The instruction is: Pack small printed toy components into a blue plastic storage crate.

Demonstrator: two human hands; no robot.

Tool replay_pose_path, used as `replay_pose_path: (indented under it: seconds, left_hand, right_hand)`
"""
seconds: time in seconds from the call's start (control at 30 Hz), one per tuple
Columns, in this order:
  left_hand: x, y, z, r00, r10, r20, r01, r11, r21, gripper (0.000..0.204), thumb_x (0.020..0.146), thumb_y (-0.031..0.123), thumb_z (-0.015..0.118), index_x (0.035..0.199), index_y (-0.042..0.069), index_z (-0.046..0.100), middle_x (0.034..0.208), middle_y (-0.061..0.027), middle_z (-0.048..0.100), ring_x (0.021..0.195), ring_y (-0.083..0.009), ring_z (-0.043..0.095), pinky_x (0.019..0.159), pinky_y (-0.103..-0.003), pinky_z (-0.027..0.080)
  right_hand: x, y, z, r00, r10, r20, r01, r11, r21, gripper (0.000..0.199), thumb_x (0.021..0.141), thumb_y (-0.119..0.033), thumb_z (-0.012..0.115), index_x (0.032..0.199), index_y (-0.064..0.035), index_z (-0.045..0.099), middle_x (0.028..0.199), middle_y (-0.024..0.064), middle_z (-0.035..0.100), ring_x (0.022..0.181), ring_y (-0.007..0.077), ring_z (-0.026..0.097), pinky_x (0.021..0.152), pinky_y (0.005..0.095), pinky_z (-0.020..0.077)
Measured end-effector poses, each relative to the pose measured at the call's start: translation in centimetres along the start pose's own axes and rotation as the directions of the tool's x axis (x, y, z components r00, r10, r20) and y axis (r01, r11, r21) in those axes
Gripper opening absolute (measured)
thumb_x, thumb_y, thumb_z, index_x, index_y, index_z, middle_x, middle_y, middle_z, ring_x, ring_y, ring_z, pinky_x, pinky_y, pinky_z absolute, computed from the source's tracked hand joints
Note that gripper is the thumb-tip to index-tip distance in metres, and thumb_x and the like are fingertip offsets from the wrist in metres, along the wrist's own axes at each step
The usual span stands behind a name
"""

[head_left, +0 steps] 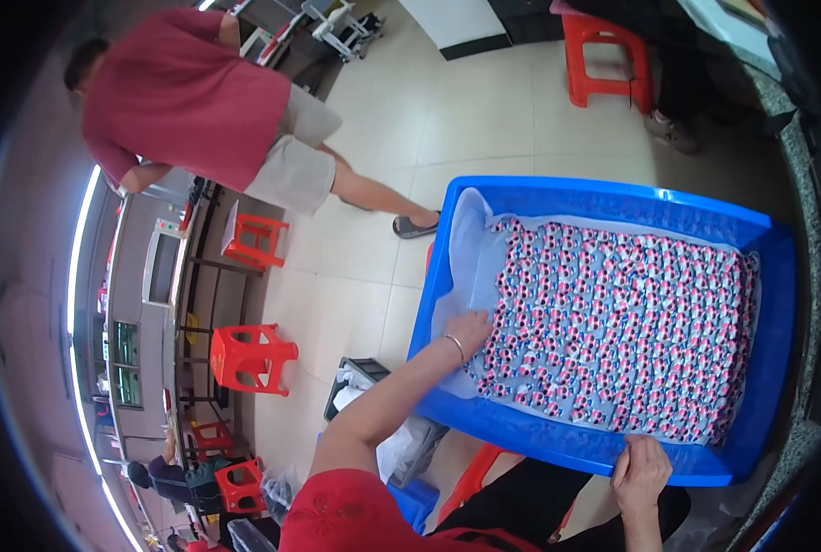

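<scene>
My left hand (470, 328) rests inside a blue plastic tray (603, 198), fingers loosely curled and pressing on the left edge of a packed layer of small pink, white and dark pieces (622, 322). There is a thin bracelet on that wrist. I cannot tell whether the fingers pinch any single piece. My right hand (642, 471) is closed over the near rim of the tray, thumb and fingers clamped on the blue edge, toward its near right corner.

The tray lies directly ahead of both hands and a little to the right. Its long axis runs left to right, tilted so the right end sits slightly nearer to me. The left hand is the one nearer the pieces, already touching them; the right touches only the rim.

The pieces look alike, tiny and glossy, set in tight overlapping rows that fill most of the tray. They lie on a pale sheet (465, 248) that lines the tray and shows bare along the left and far sides.

Beyond the tray is a pale tiled floor (465, 101). A person in a red shirt (185, 92) bends over to the far left. Red plastic stools (249, 359) stand at left, another red stool (603, 55) at the far side.
</scene>
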State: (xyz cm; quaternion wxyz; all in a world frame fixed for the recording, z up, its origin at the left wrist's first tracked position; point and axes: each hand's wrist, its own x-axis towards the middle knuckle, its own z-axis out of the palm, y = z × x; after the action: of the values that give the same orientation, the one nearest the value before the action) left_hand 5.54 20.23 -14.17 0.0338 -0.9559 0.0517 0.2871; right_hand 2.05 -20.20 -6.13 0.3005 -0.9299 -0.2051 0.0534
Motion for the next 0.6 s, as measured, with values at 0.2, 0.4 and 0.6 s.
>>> replay_pose_path:
  seconds: [0.2, 0.4, 0.6]
  left_hand:
    - [0.9, 0.1, -3.6, 0.998, -0.039, -0.047, 0.034, 0.994, -0.103, 0.018, 0.077, 0.008, 0.061, 0.095, 0.006, 0.066, 0.105, -0.0155, 0.057, 0.097, -0.0342, 0.060, 0.084, -0.045, 0.052]
    - [8.0, -4.1, -6.3, 0.817, -0.381, -0.433, 0.001, 0.753, -0.658, 0.025, 0.082, 0.010, 0.057, 0.106, 0.002, 0.058, 0.101, -0.0238, 0.062, 0.098, -0.0404, 0.060, 0.086, -0.044, 0.049]
    - [12.9, -4.4, -6.3, 0.783, -0.582, -0.220, 0.304, 0.666, -0.681, 0.026, 0.087, 0.012, 0.057, 0.110, 0.001, 0.055, 0.105, -0.0278, 0.064, 0.099, -0.0439, 0.061, 0.087, -0.049, 0.049]
  right_hand:
    - [-0.3, 0.6, 0.1, 1.000, -0.017, -0.016, 0.017, 0.999, -0.029, 0.011, 0.079, -0.005, 0.057, 0.089, -0.0019, 0.061, 0.082, 0.0128, 0.061, 0.075, 0.0308, 0.061, 0.066, 0.0396, 0.0489]
    - [0.0, 0.2, 0.2, 1.000, -0.006, -0.017, 0.006, 1.000, -0.002, 0.008, 0.080, -0.004, 0.056, 0.087, -0.0019, 0.060, 0.080, 0.0146, 0.060, 0.074, 0.0332, 0.061, 0.065, 0.0410, 0.0485]
    - [0.2, 0.1, 0.2, 1.000, 0.009, -0.005, -0.009, 1.000, -0.006, 0.008, 0.079, -0.004, 0.056, 0.086, -0.0018, 0.060, 0.079, 0.0141, 0.061, 0.073, 0.0327, 0.061, 0.065, 0.0406, 0.0486]
